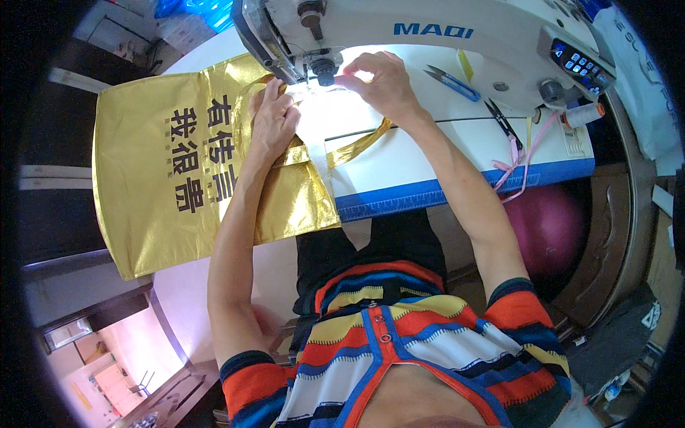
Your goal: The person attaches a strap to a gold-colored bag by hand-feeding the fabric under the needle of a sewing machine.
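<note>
A white work table [428,160] with a blue near edge fills the far middle of the scene, and a white sewing machine [428,32] is set along its far side, its needle end at the left. A large gold bag [150,171] with dark printed characters is spread flat over the left part of the table, its near left corner hanging past the edge. A gold strap [357,146] of the bag is seen running from under the hands toward the right across the white top.

The left hand [271,121] is laid flat on the bag just near the needle, fingers together and pressed down on the gold cloth. The right hand [378,78] is held just right of the needle, fingertips pinched on a bit of brightly lit material; what exactly is pinched cannot be told in the glare.

Further right on the table a blue thread snip [453,82] is seen, then black scissors [503,121] with pink ribbon [517,167] trailing over the near edge, and a spool of pale thread [584,114] at the far right
</note>
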`<state>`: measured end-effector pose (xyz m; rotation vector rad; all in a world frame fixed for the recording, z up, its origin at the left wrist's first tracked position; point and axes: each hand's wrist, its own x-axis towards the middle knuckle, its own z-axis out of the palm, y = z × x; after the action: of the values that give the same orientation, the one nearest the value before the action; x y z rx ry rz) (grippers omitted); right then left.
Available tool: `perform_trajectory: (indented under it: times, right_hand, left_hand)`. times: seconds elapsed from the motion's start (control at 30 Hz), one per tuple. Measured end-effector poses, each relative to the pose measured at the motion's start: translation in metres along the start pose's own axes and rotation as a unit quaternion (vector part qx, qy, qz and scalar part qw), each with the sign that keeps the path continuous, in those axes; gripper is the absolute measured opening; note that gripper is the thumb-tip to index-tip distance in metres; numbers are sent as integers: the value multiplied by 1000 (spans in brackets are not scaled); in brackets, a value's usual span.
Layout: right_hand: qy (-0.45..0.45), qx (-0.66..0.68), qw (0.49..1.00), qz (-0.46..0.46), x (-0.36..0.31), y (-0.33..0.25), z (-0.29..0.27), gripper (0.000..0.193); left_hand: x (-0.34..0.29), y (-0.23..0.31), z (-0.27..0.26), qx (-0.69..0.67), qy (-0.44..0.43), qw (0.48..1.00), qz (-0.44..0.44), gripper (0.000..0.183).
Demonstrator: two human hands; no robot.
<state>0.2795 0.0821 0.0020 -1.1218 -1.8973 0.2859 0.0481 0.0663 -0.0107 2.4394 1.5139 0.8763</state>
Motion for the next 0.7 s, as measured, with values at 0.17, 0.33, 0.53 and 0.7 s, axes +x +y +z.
perform_trajectory:
  times: [0.17,0.33,0.53,0.7]
  right_hand:
    - [7,-13,1000,-4,0,-6,0,27]
    - [18,-20,1000,-14,1,-7,0,22]
    - [35,-11,999,-18,2,-6,0,20]
    - [16,-16,1000,-5,1,2,5,31]
  left_hand:
    - [0,0,0,0,-1,1000,2,27]
    - [1,0,-1,7,-2,1000,-4,27]
    - [0,2,-1,-2,-7,1000,-12,28]
    - [1,2,0,2,8,1000,3,29]
